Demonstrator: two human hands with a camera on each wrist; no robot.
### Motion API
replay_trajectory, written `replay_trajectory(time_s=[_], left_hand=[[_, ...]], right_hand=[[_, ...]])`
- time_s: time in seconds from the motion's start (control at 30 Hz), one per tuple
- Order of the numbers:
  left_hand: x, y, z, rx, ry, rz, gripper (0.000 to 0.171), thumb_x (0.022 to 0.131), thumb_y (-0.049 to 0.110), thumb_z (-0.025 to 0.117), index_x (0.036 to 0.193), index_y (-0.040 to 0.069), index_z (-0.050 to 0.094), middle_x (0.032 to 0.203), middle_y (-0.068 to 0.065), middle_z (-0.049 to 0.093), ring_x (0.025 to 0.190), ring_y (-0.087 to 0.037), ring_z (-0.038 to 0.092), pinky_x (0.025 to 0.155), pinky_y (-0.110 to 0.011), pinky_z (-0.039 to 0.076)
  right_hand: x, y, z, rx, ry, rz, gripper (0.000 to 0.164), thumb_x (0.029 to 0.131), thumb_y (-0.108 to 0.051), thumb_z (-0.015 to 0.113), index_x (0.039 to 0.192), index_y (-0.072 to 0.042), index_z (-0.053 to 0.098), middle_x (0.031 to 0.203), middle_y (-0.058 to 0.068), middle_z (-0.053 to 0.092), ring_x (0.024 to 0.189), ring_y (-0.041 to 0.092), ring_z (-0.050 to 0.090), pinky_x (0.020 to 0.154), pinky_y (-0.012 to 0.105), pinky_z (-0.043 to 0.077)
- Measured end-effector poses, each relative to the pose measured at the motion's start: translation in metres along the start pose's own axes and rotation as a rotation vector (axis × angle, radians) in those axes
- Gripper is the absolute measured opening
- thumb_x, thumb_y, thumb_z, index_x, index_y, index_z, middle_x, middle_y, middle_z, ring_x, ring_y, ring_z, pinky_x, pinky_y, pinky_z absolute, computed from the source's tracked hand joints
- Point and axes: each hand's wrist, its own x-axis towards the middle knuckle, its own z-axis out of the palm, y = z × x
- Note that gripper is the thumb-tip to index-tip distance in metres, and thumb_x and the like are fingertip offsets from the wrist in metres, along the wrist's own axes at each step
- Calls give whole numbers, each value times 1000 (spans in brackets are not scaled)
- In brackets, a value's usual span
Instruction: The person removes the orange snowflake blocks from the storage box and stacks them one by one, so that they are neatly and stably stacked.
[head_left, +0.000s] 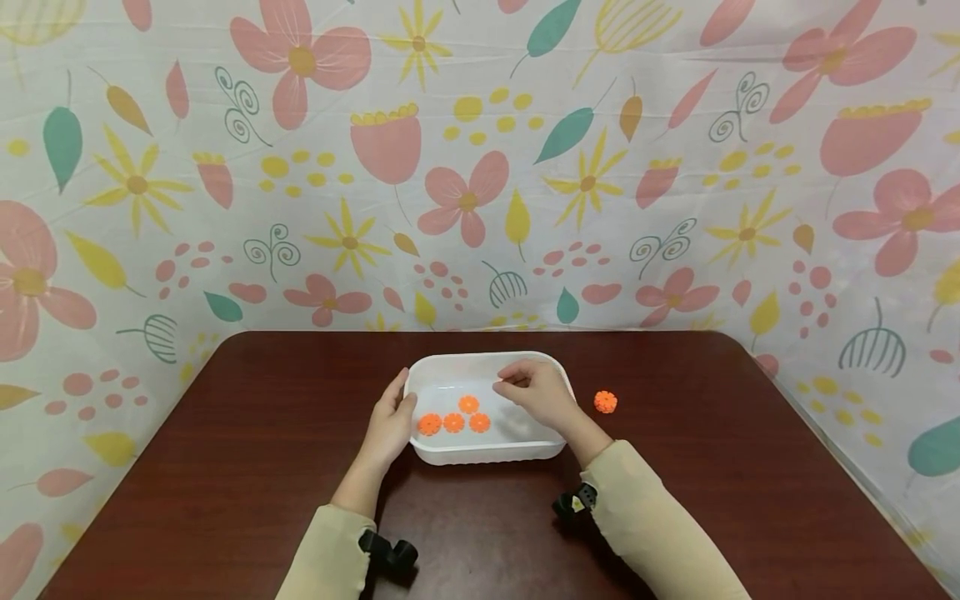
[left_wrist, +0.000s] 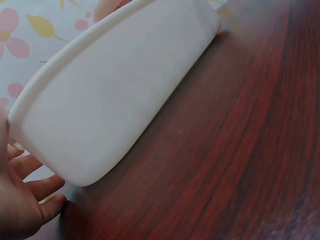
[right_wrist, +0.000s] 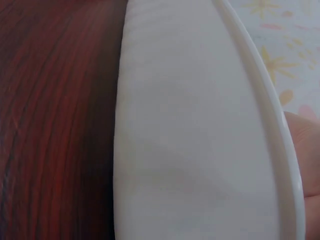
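Two hands at work, one white tray between them, and you have four orange discs inside it: three in a row along the near side, and a fourth disc behind the gap between the middle and right ones. A single orange piece sits outside, on the bench to the right, near the tray but apart from it; whether it is one disc or several stacked, you can't tell from here.

Your left hand holds the tray's left end, thumb at the rim, other fingers outside against the wall. Your right hand is over the tray's right part, fingers bent and drawn narrow towards the thumb; whether they pinch anything is hidden.

Now the edges! The leftmost disc lies just beside the tray's left wall, the row near the front wall, while white floor stretches from the discs rightwards under your right hand. The tray stands near the bench's far edge, where the patterned cloth rises behind. Bench surface runs wide on both sides, and more of it lies between your two sleeves.
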Motion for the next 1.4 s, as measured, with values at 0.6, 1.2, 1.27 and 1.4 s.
replay_trajectory(time_s=[0.6,1.2,1.27,1.4], left_hand=[[6,-11,1,8,11,16,52,101,21,40,151,12,25,153,-16,29,139,-32,31,112,-49,29],[7,-11,1,13,10,5,52,101,20,40,151,13,25,154,-15,27,139,-33,31,111,-50,29],[6,-11,1,14,13,1,52,101,21,40,151,13,25,154,-15,28,139,-33,31,111,-50,29],[5,-11,2,25,15,-4,53,101,21,40,151,13,25,154,-15,27,139,-33,31,111,-50,29]], right_hand=[[5,8,25,-63,-150,38,20,77,-13,75,93,-2,70,81,3,67,72,10,58,70,24,49],[5,8,31,-207,-317,138,21,74,-15,79,91,-9,68,79,-2,62,73,11,53,67,24,46],[5,8,32,-230,-327,134,20,75,-15,79,91,-10,68,79,-2,60,73,11,52,68,24,45],[3,7,33,-271,-350,127,20,76,-15,78,91,-11,67,79,-2,59,73,12,51,68,25,45]])
